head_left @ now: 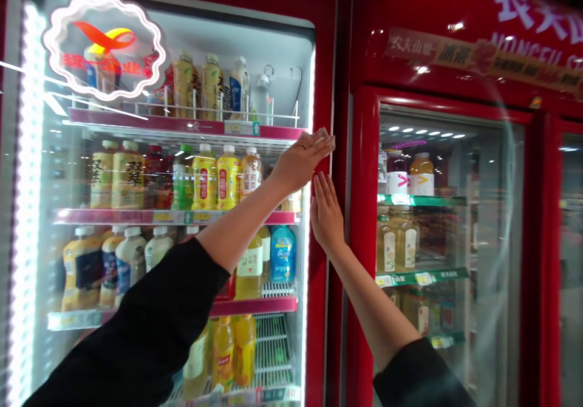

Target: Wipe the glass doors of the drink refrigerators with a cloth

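My left hand (pixel 303 159) reaches across the glass door to the red door frame (pixel 319 310) of a lit drinks fridge. Its fingers lie stretched along a thin, pale cloth (pixel 324 133), pressing it to the frame; the cloth's edge shows past the fingertips, and the rest is hidden. Just below, my right hand (pixel 328 212) rests flat on the same frame, fingers straight and pointing up, holding nothing. Behind the glass, rows of bottled drinks (pixel 204 176) stand on shelves, partly covered by my left arm.
A glowing round sign (pixel 104 47) sits on the upper left of the fridge door. A second red fridge (pixel 364 225) stands close on the right, its shelves holding more bottles (pixel 410 240). Between the two fridges runs a dark narrow gap (pixel 344 91).
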Action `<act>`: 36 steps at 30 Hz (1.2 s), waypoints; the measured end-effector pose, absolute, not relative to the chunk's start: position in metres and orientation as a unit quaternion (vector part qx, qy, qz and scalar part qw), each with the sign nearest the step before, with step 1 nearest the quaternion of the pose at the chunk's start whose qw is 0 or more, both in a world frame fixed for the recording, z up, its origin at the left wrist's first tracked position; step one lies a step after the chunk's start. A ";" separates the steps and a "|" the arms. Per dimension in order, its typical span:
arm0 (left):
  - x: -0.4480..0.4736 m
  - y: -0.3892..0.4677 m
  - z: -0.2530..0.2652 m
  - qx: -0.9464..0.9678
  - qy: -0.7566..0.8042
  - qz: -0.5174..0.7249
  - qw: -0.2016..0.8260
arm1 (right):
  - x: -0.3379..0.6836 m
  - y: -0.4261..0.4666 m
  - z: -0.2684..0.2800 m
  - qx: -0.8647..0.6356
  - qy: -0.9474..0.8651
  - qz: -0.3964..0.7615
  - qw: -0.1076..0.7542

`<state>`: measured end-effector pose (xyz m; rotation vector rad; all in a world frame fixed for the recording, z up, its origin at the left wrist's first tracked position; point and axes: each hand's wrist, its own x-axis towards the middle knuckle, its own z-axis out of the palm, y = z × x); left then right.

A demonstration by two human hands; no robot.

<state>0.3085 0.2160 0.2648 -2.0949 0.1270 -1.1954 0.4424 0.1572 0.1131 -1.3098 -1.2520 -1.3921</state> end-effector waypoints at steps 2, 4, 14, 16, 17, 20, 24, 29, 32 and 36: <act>0.301 0.215 0.254 -0.821 0.067 -0.430 0.369 | 0.442 0.158 0.110 -0.519 -0.497 -0.554 0.420; 0.287 0.221 0.255 -0.830 0.084 -0.401 0.378 | 0.440 0.157 0.106 -0.517 -0.498 -0.552 0.425; 0.296 0.211 0.243 -0.817 0.029 -0.456 0.353 | 0.428 0.157 0.080 -0.530 -0.475 -0.560 0.423; 0.294 0.210 0.231 -0.836 0.061 -0.412 0.359 | 0.427 0.157 0.077 -0.534 -0.466 -0.573 0.411; 0.289 0.213 0.230 -0.845 0.085 -0.386 0.360 | 0.427 0.157 0.076 -0.536 -0.461 -0.579 0.406; 0.265 0.230 0.244 -0.864 0.152 -0.318 0.359 | 0.425 0.156 0.076 -0.538 -0.451 -0.589 0.399; 0.251 0.242 0.267 -0.858 0.121 -0.353 0.352 | 0.421 0.155 0.074 -0.548 -0.451 -0.578 0.404; 0.283 0.220 0.233 -0.817 0.008 -0.479 0.322 | 0.420 0.154 0.067 -0.548 -0.460 -0.558 0.421; 0.289 0.214 0.208 -0.836 0.036 -0.434 0.333 | 0.423 0.154 0.061 -0.559 -0.472 -0.537 0.421; 0.265 0.235 0.215 -0.854 0.145 -0.333 0.372 | 0.424 0.156 0.056 -0.557 -0.462 -0.549 0.419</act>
